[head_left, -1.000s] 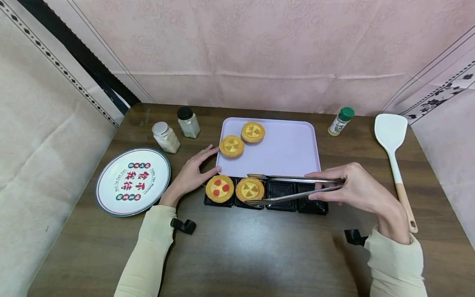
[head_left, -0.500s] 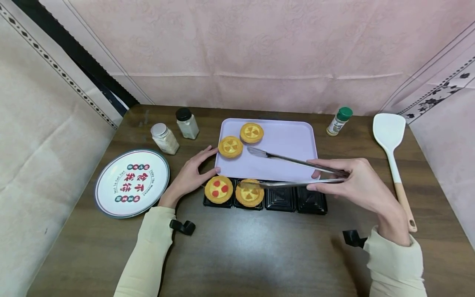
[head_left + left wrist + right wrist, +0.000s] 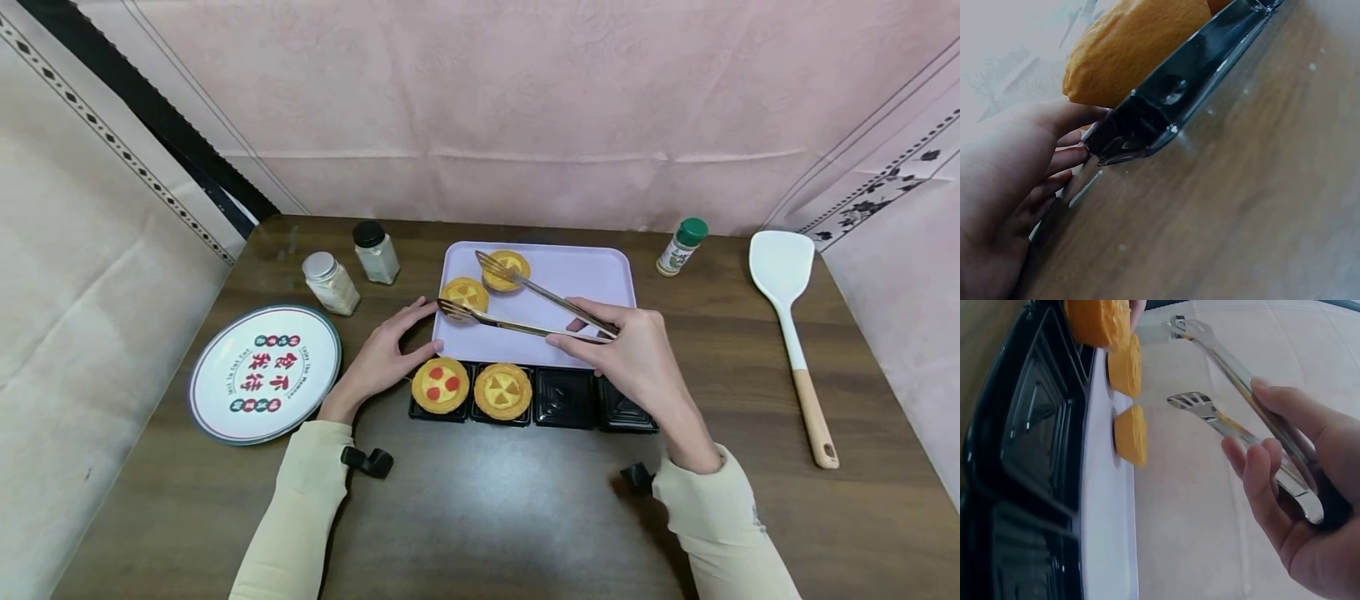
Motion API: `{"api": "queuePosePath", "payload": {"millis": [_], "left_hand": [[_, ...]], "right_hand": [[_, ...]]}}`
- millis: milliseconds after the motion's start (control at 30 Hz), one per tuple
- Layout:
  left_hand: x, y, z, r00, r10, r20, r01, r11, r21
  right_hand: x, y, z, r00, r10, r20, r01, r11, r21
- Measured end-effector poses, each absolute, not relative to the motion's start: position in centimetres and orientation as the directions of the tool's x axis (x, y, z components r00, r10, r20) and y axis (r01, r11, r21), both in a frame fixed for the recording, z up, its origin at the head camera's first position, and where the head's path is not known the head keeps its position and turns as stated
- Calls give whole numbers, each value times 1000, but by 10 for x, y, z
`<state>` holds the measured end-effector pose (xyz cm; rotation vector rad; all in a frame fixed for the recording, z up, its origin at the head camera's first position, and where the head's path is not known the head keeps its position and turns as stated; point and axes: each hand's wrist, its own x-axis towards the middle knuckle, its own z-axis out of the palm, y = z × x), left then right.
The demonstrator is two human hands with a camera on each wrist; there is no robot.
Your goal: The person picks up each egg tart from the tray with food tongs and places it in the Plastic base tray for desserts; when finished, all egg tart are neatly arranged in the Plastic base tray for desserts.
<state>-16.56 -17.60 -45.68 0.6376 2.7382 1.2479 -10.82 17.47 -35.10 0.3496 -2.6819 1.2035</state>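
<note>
My right hand [image 3: 630, 350] holds metal tongs [image 3: 517, 326] above the lilac tray [image 3: 592, 275]. Their forked tips are spread apart, with nothing between them in the right wrist view. Two yellow-topped tarts [image 3: 466, 292] are on the tray's left part, under the tips in the head view. In front lies a black compartment tray [image 3: 566, 400]; its leftmost compartment bears a tart with red spots [image 3: 440, 386], the one beside it a yellow-patterned tart [image 3: 502, 392]. My left hand [image 3: 386, 354] rests at the lilac tray's left edge, fingers extended, thumb by the black tray's corner.
A round plate with red characters [image 3: 266, 375] lies at the left. Behind it stand a white-lidded jar [image 3: 332, 284] and a black-lidded jar [image 3: 377, 252]. On the right are a green-capped bottle [image 3: 682, 247] and a white spatula with a wooden handle [image 3: 783, 275].
The tongs have lifted off the yellow-patterned tart in the black tray and moved back and left over the lilac tray's tarts. My left hand stays in place.
</note>
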Motion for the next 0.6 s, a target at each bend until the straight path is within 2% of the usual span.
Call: {"api": "queuePosePath", "payload": {"millis": [233,600], "left_hand": [[-166,-175,-460,-905,403,138,371,588,719],[-169,-177,-461,-898,410,162,394,585,709]], "right_hand": [[-116,161,-359,-949,-169,267,-309,677,-668],[-120,158,-366,-958,-192,212,-287,659,-695]]}}
